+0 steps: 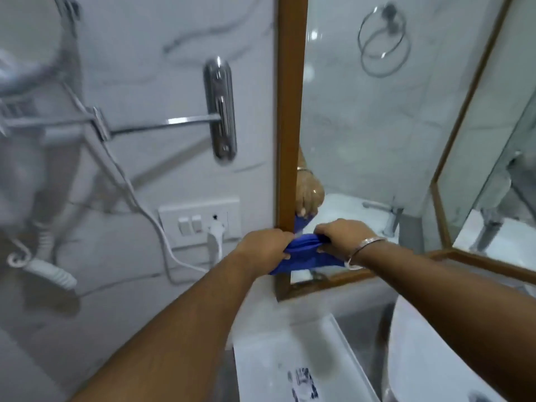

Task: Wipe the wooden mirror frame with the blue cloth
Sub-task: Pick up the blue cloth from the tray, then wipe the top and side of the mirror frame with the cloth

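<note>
Bare forearms are reaching forward. Left hand (265,245) and right hand (338,235) are both gripping the bunched blue cloth (304,255), stretching it beside the brown wooden mirror frame (288,111).

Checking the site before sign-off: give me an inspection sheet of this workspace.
Surface: white counter, printed marks on it.
Job's things: blue cloth bunched at the lower left corner of the wooden mirror frame.
Clutter: nothing seen.
Hands: left hand and right hand both grip the cloth.
Cables: white cord plugged into wall socket; coiled cord.
Surroundings: marble wall, chrome bracket, basin.
</note>
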Available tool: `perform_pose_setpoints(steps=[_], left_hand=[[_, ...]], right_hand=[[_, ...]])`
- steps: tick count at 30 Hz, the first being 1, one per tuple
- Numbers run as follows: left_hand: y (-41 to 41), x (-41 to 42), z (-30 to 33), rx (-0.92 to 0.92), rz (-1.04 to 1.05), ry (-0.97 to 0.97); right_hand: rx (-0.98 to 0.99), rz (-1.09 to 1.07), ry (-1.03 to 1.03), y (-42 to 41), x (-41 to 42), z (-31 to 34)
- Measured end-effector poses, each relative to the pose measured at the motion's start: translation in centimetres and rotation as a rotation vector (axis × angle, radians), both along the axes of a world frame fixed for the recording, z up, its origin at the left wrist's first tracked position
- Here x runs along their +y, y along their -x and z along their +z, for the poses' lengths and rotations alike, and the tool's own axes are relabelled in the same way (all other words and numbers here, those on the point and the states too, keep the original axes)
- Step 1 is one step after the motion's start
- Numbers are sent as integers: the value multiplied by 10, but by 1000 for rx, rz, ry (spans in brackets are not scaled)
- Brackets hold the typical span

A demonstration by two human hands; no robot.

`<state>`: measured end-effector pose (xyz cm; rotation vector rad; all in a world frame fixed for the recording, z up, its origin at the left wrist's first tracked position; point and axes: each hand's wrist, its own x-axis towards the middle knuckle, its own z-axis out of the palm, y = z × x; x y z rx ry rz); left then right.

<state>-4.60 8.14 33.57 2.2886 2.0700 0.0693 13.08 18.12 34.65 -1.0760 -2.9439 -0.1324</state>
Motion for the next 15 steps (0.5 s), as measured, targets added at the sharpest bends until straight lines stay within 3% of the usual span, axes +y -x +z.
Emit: perform_pose_setpoints(steps=[5, 12, 15], left_hand=[[-2, 3, 147, 226, -106, -404], [-6, 12, 348, 271, -142, -854], [-9, 15, 417, 308, -133, -1019]], right_hand=[[244, -25, -229, -20, 5, 145], [514, 40, -406, -38, 17, 333], [532, 74, -515, -38, 25, 395]])
